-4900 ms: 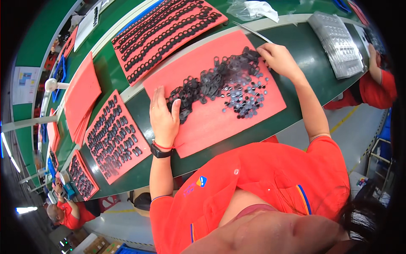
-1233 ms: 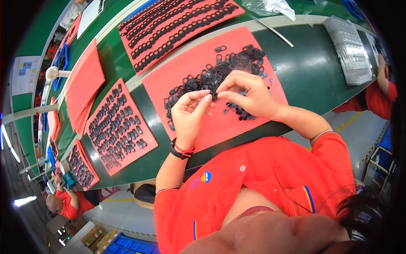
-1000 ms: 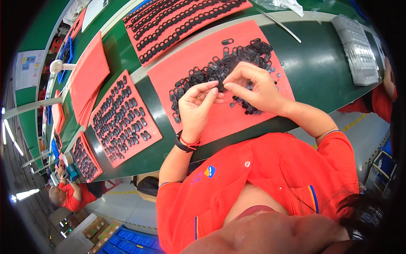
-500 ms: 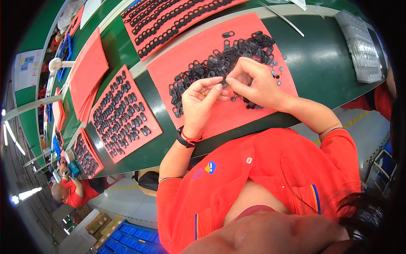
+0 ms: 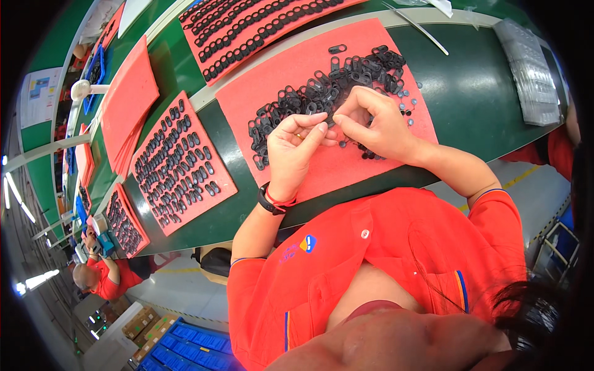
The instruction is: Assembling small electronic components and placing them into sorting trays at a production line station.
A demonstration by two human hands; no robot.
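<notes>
Both hands meet over a pink foam mat [image 5: 346,178] on the green bench. Thumb and fingers of my left hand [image 5: 294,145] pinch a small black part [image 5: 329,123], mostly covered by the fingertips. My right hand [image 5: 378,123] is closed in a pinch close beside it; whatever its fingertips hold is too small to make out. Just beyond the hands lies a heap of black oval plastic pieces with ring-shaped openings [image 5: 303,98]. Small grey round discs [image 5: 410,122] and several black ones are scattered around my right hand, partly hidden by it.
Another pink mat with rows of black pieces [image 5: 260,31] lies at the back. To the left are a mat of small black parts [image 5: 179,167] and stacked pink sheets [image 5: 127,105]. White-handled tweezers [image 5: 427,34] and clear plastic trays [image 5: 529,74] lie right. A co-worker [image 5: 108,275] sits far left.
Both hands keep nearly the same pinching pose over the mat. The whole view has shifted very slightly.
</notes>
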